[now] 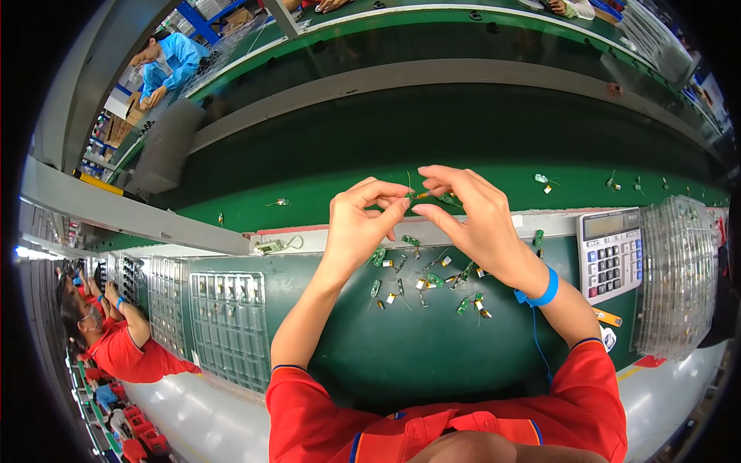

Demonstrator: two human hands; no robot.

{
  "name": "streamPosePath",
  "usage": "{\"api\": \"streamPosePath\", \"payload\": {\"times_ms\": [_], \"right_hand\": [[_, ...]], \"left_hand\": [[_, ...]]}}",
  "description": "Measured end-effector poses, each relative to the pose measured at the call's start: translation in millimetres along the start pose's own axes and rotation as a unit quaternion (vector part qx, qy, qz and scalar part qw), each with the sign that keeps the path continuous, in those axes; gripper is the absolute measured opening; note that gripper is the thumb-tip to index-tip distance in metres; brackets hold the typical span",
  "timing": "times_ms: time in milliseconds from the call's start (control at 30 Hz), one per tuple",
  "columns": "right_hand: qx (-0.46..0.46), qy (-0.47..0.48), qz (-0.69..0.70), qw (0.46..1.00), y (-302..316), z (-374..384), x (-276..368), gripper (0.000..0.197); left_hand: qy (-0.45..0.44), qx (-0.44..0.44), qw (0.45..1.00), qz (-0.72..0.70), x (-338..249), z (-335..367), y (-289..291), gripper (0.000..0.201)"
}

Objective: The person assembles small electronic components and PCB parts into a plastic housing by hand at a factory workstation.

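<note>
Clock centred on where the fingertips meet, 12 = away from the wearer.

Left hand: thumb and index pinched on a small green circuit board, right at the centre of the dial, above the far green surface. A thin wire sticks up off it toward 12.

Right hand: just off the board at 3, thumb and index parted, other fingers bent. A second green board shows by those bent fingers — can't tell if it's gripped or just behind them.

Handling: board should be very light and stiff, with wires that are thin and floppy. Likely fragile at the wire joints and small parts, and fiddly more than slippery. Best hold is by the bare board edges, thumb and index, light pressure; don't hang it by a wire or squeeze the components.

Around it: loose wired boards scattered at 6 on the near worktop, wires close enough to snag — lift them one at a time. Another board lies at 9. Compartmented clear tray at 8, top row filled. Calculator between 3 and 4, stack of clear trays just beyond. Blue wrist strap on the right wrist at 4, cord trailing toward 5.
</note>
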State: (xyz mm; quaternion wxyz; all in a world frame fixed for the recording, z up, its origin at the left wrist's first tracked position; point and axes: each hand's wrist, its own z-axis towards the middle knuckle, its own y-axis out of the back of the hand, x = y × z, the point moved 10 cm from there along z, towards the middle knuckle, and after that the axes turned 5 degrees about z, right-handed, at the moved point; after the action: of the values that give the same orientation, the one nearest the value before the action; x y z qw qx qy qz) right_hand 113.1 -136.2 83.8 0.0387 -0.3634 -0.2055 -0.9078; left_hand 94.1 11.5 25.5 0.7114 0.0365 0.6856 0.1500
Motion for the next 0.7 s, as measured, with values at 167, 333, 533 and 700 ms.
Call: {"api": "streamPosePath", "payload": {"times_ms": [167,333,533,700], "right_hand": [[0.053,-0.044,0.02,0.997,-7.9,-5.8,-19.9,0.019],[0.025,0.143,-0.077,0.986,-10.2,-16.0,19.2,0.021],[0.084,0.166,-0.199,0.962,-23.8,-20.6,28.1,0.033],[0.082,0.153,-0.191,0.966,-22.7,-20.8,26.0,0.033]], "left_hand": [[-0.006,-0.007,1.0,0.0,-2.7,-2.5,0.9,0.012],[-0.019,-0.006,0.999,-0.025,-3.1,-2.2,-3.5,0.012],[0.06,0.014,0.984,-0.168,13.2,-4.2,-5.8,0.015],[0.058,0.035,0.978,-0.197,7.4,-2.1,-9.0,0.012]]}}
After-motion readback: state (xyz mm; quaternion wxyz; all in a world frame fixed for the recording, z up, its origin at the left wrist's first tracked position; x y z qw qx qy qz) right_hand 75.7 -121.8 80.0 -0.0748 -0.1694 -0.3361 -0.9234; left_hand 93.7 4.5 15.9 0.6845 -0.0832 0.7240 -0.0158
